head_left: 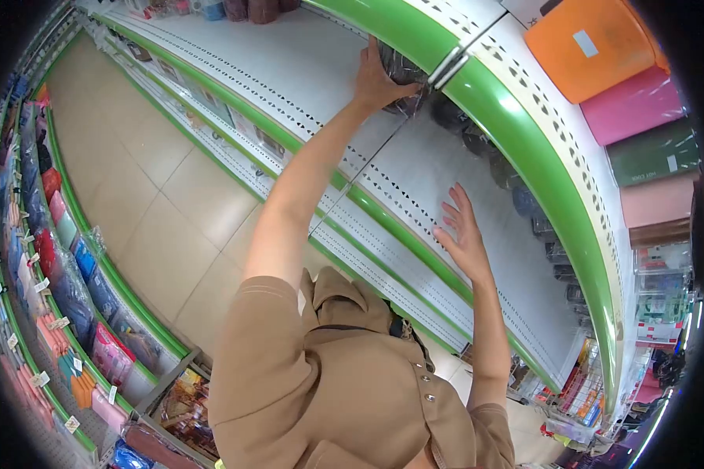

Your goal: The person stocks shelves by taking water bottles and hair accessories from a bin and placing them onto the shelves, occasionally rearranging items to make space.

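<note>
Reached with the left hand to the top middle of the frame, to a dark package in shiny clear wrap over the white shelf, near the join in the green edge. Had the left grip around the dark package, thumb on one side and fingers on the other, but could not see every fingertip. Held the right hand out over the shelf, right of the middle of the frame, with the grip wide and nothing in it. Looked to be at the step of handling just that one, near a row of dark packages under the green edge. Seemed to need, for the next move, a firm, gentle hold and no bump on the edge. Read "HOT" and maybe "LOCK" on a dark green box at the upper right. Saw a white label on an orange box above it, and small white tags at the lower left, but could not read any words there.
</note>
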Available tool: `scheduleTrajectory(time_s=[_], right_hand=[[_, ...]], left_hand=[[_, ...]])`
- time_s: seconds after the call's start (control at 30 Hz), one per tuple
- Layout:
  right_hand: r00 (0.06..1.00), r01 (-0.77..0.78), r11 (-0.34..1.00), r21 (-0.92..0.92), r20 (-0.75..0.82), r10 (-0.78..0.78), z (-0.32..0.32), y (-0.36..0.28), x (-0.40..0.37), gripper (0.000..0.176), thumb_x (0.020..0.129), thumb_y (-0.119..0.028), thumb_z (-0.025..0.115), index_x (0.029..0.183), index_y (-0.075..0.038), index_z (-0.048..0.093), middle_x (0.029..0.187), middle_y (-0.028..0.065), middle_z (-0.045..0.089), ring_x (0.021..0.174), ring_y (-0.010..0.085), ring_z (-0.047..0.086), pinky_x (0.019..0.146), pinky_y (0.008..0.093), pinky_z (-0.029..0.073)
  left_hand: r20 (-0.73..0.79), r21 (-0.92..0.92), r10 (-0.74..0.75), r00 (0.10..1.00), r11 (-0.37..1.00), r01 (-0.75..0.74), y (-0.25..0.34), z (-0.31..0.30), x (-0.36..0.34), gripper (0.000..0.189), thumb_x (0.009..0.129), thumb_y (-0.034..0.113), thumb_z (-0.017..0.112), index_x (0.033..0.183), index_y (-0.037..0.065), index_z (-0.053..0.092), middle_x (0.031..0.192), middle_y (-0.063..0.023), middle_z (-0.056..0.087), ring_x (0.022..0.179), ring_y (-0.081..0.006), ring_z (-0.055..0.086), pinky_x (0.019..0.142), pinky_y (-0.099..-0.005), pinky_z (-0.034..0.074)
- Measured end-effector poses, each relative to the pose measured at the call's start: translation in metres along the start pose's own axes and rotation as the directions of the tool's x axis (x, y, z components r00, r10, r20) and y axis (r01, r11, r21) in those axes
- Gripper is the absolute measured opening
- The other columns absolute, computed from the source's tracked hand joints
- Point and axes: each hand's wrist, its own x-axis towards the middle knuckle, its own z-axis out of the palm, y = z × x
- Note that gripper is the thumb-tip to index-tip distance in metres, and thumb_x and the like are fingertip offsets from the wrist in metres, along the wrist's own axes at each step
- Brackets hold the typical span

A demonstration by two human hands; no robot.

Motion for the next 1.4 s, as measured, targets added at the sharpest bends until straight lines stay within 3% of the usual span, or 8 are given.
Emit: scheduleTrajectory(time_s=[0.07,0.23,0.33,0.57,0.8,1.07,1.13,1.4], right_hand=[[0.999,-0.038,0.999,0.021,-0.03,0.039,-0.004,0.005,-0.007,0.081,0.076,-0.015,0.064,0.14,-0.007,0.015,0.141,0.0215,0.024,0.122,0.033,0.039,0.096,0.041,0.037],[0.99,-0.12,0.989,0.086,-0.058,0.125,-0.01,0.023,-0.025,0.082,0.075,-0.012,0.065,0.14,-0.006,0.015,0.14,0.0221,0.024,0.121,0.0333,0.04,0.097,0.0414,0.036],[0.986,-0.137,0.985,0.101,-0.077,0.145,-0.01,0.024,-0.032,0.081,0.075,-0.012,0.064,0.139,-0.005,0.016,0.139,0.0223,0.026,0.121,0.0327,0.04,0.097,0.0409,0.037],[0.98,-0.191,0.981,0.044,-0.043,0.193,-0.012,0.031,-0.045,0.078,0.078,-0.017,0.063,0.139,-0.005,0.015,0.136,0.0205,0.032,0.119,0.0289,0.042,0.096,0.0384,0.037],[0.926,-0.215,0.976,0.028,-0.312,0.213,-0.03,0.057,-0.069,0.075,0.078,-0.039,0.063,0.13,0.002,0.028,0.122,0.0253,0.045,0.105,0.0319,0.053,0.087,0.0367,0.046],[0.428,-0.175,0.96,0.218,-0.861,0.274,-0.117,0.185,-0.097,0.079,0.07,-0.025,0.07,0.129,0.003,0.026,0.12,0.0291,0.043,0.107,0.0371,0.049,0.088,0.0381,0.044],[0.316,-0.17,0.947,0.273,-0.895,0.315,-0.133,0.191,-0.108,0.079,0.069,-0.023,0.07,0.129,0.003,0.026,0.12,0.0301,0.042,0.109,0.0386,0.047,0.09,0.0393,0.042],[-0.145,-0.286,0.896,0.34,-0.94,0.311,-0.207,0.212,-0.133,0.082,0.066,-0.023,0.069,0.13,0.0,0.023,0.123,0.0271,0.037,0.104,0.0419,0.048,0.087,0.0438,0.044]], left_hand=[[-0.165,0.239,0.335,0.928,0.926,-0.292,-0.007,0.013,0.004,0.118,0.043,0.034,0.084,0.134,0.003,0.016,0.123,-0.0224,0.034,0.115,-0.0366,0.033,0.096,-0.0426,0.034],[0.007,-0.487,-0.105,0.994,0.868,0.095,0.047,-0.015,0.011,0.069,0.053,0.026,0.081,0.112,0.007,0.051,0.122,-0.0161,0.04,0.111,-0.0376,0.037,0.093,-0.0443,0.035],[0.082,-0.011,0.077,0.994,0.997,-0.076,0.043,-0.012,0.023,0.058,0.061,0.016,0.078,0.113,0.004,0.052,0.127,-0.0148,0.039,0.111,-0.0365,0.041,0.091,-0.0429,0.038],[0.043,-0.161,-0.113,0.993,0.98,0.118,0.058,-0.046,-0.006,0.06,0.066,0.015,0.074,0.117,0.002,0.046,0.128,-0.015,0.039,0.114,-0.0332,0.04,0.093,-0.0414,0.037],[0.263,-0.297,-0.263,0.928,0.894,0.337,0.079,-0.074,-0.033,0.061,0.072,0.014,0.069,0.123,0.0,0.039,0.129,-0.0151,0.038,0.117,-0.0295,0.038,0.096,-0.0397,0.035],[0.3,-0.229,-0.427,0.853,0.836,0.499,0.12,-0.055,-0.044,0.063,0.078,0.013,0.064,0.129,-0.003,0.031,0.13,-0.0152,0.037,0.12,-0.0251,0.036,0.1,-0.0377,0.033],[0.472,-0.074,-0.188,0.861,0.965,0.251,0.14,-0.057,-0.059,0.072,0.075,0.007,0.065,0.134,0.001,0.025,0.133,-0.0155,0.033,0.123,-0.028,0.033,0.101,-0.0398,0.031],[0.703,-0.238,-0.003,0.711,0.942,0.239,0.273,0.015,-0.102,0.068,0.074,0.0,0.06,0.134,0.006,0.027,0.13,-0.0142,0.036,0.117,-0.0241,0.041,0.094,-0.0338,0.039]])
